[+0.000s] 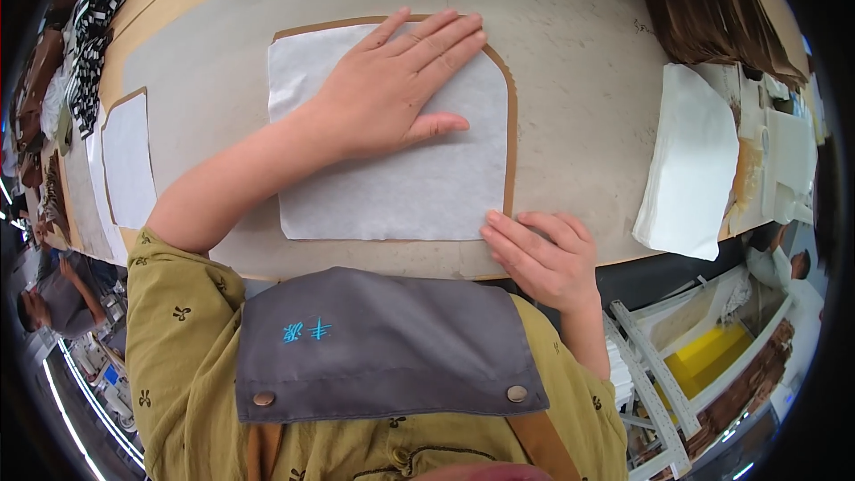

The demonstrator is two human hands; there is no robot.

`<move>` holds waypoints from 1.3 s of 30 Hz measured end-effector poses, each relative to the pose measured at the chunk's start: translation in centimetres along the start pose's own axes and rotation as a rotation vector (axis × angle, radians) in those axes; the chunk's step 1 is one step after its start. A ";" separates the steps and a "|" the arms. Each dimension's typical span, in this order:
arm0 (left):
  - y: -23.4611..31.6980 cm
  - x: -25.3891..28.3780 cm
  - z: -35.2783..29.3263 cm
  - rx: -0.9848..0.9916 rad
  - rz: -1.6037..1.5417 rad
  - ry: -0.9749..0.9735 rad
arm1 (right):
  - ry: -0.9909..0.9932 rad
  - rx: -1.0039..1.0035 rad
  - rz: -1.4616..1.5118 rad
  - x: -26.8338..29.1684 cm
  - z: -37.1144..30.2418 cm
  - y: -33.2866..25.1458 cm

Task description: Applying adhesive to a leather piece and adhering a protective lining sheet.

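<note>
Pressing with left hand (pixel 383 93), spread flat, palm down, gripping nothing, on white sheet (pixel 383 200) just left of centre. Resting fingertips of right hand (pixel 545 263), loosely bent, at sheet's 4 o'clock corner; cannot tell if pinching, with undersides hidden. Probably smoothing and aligning sheet over brown backing (pixel 511 142); next, likely needing steady left pressure while squaring that corner. Farther out along tabletop (pixel 579 125): brown-edged white piece (pixel 129 160) at 9 o'clock, white stack (pixel 690 160) at 3, brown stack (pixel 712 9) at 2. Hard to make out: mostly covered backing, bent clutter near rim.
</note>
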State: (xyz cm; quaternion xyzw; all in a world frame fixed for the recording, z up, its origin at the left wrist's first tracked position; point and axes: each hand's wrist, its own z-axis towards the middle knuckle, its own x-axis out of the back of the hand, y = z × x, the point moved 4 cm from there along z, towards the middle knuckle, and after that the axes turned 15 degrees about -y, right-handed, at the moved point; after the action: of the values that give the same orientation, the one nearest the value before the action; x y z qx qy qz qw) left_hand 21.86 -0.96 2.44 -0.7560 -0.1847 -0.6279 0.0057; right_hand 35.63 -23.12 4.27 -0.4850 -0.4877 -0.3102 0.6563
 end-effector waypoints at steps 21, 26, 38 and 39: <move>-0.4 -1.4 -4.5 0.226 -0.153 0.099 | -0.018 0.011 0.006 0.2 0.8 -0.6; -2.8 -2.4 -8.5 0.575 -0.104 0.076 | -0.026 0.014 -0.004 0.2 0.7 -0.8; 2.8 -2.6 -7.2 0.293 -0.204 0.193 | 0.002 0.026 -0.008 0.1 0.6 -1.2; 2.8 -3.0 -7.6 0.301 -0.201 0.198 | 0.007 0.024 -0.002 0.0 0.7 -1.3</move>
State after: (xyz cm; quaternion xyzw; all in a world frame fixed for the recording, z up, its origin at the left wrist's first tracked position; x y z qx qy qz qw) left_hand 15.05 -6.17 1.79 -0.6591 -0.3495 -0.6618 0.0739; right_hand 34.29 -22.92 4.71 -0.4754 -0.4894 -0.3065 0.6637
